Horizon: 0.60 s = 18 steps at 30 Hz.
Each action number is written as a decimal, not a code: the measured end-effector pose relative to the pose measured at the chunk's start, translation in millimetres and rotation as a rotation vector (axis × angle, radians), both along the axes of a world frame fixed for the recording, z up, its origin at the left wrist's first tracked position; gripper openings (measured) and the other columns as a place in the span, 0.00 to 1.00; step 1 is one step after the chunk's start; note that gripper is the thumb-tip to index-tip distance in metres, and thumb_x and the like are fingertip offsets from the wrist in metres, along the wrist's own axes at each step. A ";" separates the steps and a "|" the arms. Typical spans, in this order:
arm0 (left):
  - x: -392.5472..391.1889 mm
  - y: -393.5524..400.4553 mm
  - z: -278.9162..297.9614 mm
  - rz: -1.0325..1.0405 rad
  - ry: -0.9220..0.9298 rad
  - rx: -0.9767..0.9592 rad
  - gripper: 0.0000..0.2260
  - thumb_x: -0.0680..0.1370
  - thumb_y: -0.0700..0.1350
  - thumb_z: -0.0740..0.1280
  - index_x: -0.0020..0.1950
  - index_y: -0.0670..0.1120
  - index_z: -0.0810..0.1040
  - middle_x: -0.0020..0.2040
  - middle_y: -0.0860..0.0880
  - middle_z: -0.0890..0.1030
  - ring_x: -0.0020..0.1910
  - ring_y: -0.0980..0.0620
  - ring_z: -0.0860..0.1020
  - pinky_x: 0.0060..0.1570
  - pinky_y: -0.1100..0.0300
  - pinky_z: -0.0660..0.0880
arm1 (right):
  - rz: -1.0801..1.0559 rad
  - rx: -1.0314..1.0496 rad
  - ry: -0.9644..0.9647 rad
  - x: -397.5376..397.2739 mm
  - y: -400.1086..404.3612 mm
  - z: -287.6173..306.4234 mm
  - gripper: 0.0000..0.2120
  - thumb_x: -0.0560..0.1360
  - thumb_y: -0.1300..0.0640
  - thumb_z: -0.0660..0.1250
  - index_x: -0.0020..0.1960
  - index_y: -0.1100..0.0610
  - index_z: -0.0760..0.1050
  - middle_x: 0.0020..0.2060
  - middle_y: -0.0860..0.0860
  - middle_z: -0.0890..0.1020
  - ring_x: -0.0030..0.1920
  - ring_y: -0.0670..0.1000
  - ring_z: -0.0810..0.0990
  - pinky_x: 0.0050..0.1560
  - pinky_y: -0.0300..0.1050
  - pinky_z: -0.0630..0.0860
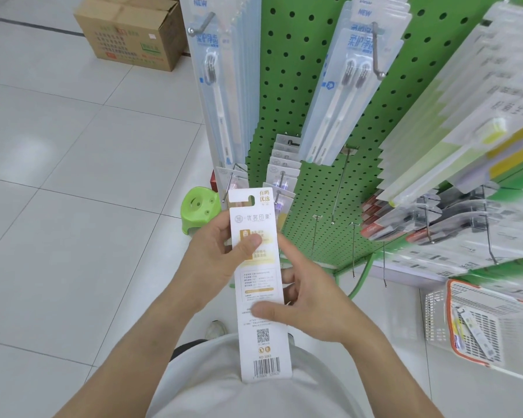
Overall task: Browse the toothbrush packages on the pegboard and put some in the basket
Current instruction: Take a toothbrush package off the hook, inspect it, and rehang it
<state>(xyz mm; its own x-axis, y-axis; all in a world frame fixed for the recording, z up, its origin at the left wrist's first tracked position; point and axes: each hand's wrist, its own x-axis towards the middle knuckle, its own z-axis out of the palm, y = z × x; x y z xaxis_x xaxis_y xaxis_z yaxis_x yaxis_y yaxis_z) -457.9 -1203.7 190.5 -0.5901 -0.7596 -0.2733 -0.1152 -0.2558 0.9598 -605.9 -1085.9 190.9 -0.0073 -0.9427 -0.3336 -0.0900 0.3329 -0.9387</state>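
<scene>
A long white toothbrush package [258,297] is held upright in front of me, its printed back with barcode facing me. My left hand [215,257] grips its upper part, thumb across the card. My right hand [308,300] holds the lower middle, thumb on the card and index finger pointing up along its right edge. The green pegboard [302,95] carries more toothbrush packages [347,82] on metal hooks. A white basket [477,321] with an orange rim sits on the floor at the lower right, with packages lying inside.
A green plastic stool [198,211] stands on the tiled floor by the pegboard's left edge. A cardboard box [133,31] sits on the floor at the top left. Several bare hooks [340,188] stick out low on the board. Blurred packages [465,131] hang at the right.
</scene>
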 end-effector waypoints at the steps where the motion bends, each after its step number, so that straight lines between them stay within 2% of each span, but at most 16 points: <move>1: 0.2 1.0 -0.6 -0.037 -0.005 0.009 0.17 0.78 0.38 0.70 0.67 0.47 0.76 0.55 0.49 0.86 0.53 0.50 0.84 0.51 0.56 0.81 | -0.008 0.000 -0.031 -0.6 0.8 -1.4 0.47 0.73 0.63 0.77 0.76 0.29 0.56 0.50 0.52 0.88 0.47 0.66 0.86 0.52 0.61 0.83; 2: 0.9 2.5 -0.6 -0.066 -0.008 0.019 0.18 0.79 0.38 0.70 0.68 0.48 0.75 0.56 0.49 0.86 0.54 0.50 0.84 0.50 0.58 0.81 | -0.012 -0.002 -0.052 -1.2 1.7 -3.1 0.46 0.73 0.62 0.77 0.76 0.29 0.56 0.50 0.52 0.88 0.47 0.67 0.85 0.52 0.62 0.82; 4: 2.3 4.5 -0.3 -0.085 -0.003 0.028 0.20 0.78 0.37 0.70 0.69 0.49 0.74 0.55 0.49 0.86 0.54 0.50 0.84 0.49 0.59 0.81 | -0.016 -0.017 -0.053 -2.0 3.7 -3.2 0.46 0.74 0.62 0.77 0.75 0.28 0.56 0.50 0.52 0.88 0.46 0.66 0.85 0.50 0.55 0.82; 6: 4.4 5.2 0.5 -0.091 0.008 0.025 0.22 0.77 0.36 0.71 0.69 0.49 0.73 0.55 0.48 0.86 0.54 0.50 0.84 0.50 0.59 0.81 | -0.011 -0.020 -0.043 -0.6 5.3 -1.9 0.47 0.73 0.63 0.77 0.74 0.26 0.56 0.49 0.51 0.88 0.46 0.62 0.86 0.47 0.50 0.81; 10: 5.3 10.9 1.4 -0.147 0.033 0.042 0.27 0.76 0.31 0.71 0.71 0.50 0.70 0.56 0.48 0.86 0.54 0.49 0.84 0.49 0.57 0.81 | 0.033 0.008 -0.034 -2.7 8.0 -0.4 0.52 0.71 0.66 0.78 0.76 0.27 0.53 0.47 0.52 0.87 0.45 0.55 0.87 0.43 0.43 0.80; 12: 5.8 15.5 0.9 -0.192 0.053 0.052 0.30 0.76 0.29 0.70 0.73 0.50 0.67 0.58 0.46 0.85 0.56 0.47 0.84 0.51 0.55 0.81 | 0.062 0.017 -0.028 -5.3 10.1 -0.3 0.55 0.70 0.66 0.78 0.76 0.27 0.49 0.48 0.52 0.88 0.47 0.57 0.87 0.43 0.45 0.81; 15: 8.2 17.4 -0.7 -0.177 0.076 0.041 0.31 0.76 0.29 0.69 0.74 0.50 0.65 0.60 0.45 0.84 0.57 0.45 0.83 0.52 0.54 0.81 | 0.109 0.043 -0.040 -5.1 13.9 -2.5 0.57 0.70 0.66 0.78 0.75 0.25 0.48 0.51 0.53 0.87 0.49 0.61 0.86 0.48 0.55 0.84; 18: 9.0 20.8 -2.8 -0.150 0.062 0.024 0.32 0.76 0.29 0.69 0.75 0.51 0.64 0.57 0.45 0.85 0.55 0.45 0.84 0.49 0.54 0.82 | 0.080 0.039 -0.064 -3.4 15.9 -5.0 0.54 0.71 0.67 0.78 0.76 0.27 0.51 0.51 0.53 0.87 0.48 0.62 0.86 0.48 0.53 0.83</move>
